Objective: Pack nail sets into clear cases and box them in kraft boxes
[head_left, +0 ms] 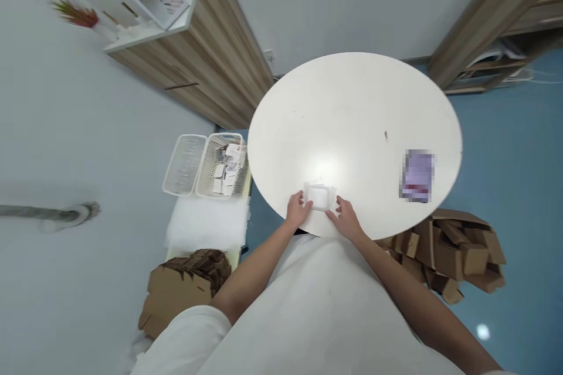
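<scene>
A small white box-like packet (317,197) lies on a thin translucent white wrapping sheet (331,192) near the front edge of the round table. To its left is my left hand (299,211), thumb against the packet's side and fingers curved by the sheet's edge. My right hand (345,218) sits on the other side, thumb near the packet's lower right corner and forefinger apart from it, close to the sheet. Neither hand is visibly closed around anything. The packet's underside is hidden.
The white table (352,99) bears a blurred purple item (417,176) at right and a small dark object (386,136). At left are a white basket (204,173) of small boxes, white sheets (206,222) and stacked cardboard (180,293). Cardboard boxes (453,252) lie at lower right.
</scene>
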Motion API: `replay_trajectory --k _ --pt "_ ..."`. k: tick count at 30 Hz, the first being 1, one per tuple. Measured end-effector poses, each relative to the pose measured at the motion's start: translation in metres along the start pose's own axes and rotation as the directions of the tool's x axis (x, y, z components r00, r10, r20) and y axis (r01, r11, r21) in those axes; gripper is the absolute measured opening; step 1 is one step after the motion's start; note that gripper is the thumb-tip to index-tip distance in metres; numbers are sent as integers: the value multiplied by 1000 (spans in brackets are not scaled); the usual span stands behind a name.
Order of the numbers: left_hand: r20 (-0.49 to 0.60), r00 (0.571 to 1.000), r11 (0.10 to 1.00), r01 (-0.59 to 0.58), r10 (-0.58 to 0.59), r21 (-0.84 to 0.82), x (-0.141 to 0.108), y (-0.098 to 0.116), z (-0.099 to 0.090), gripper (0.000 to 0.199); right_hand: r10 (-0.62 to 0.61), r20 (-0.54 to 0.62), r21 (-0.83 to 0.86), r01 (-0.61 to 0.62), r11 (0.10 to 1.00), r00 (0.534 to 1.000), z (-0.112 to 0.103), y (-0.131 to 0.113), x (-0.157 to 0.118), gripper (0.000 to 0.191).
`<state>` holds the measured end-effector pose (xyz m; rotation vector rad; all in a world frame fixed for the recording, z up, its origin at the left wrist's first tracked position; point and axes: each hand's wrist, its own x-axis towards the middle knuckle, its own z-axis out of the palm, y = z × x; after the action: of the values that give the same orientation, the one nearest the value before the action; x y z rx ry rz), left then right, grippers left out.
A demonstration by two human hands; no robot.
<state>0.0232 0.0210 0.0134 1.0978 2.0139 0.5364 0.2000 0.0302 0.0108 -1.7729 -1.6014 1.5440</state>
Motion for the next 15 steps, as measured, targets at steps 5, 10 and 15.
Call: replay_trajectory --k 5,10,15 --pt "121 992 999 -39 39 -9 6 3 3 48 25 60 -34 -23 999 998 14 -16 21 49" --pt "68 997 991 47 -38 -125 17 -9 -16 53 -6 67 -79 11 997 998 31 -36 32 43" --pt "-47 997 970 51 -64 -236 41 -30 -56 49 -28 32 10 28 1000 999 79 -72 51 56"
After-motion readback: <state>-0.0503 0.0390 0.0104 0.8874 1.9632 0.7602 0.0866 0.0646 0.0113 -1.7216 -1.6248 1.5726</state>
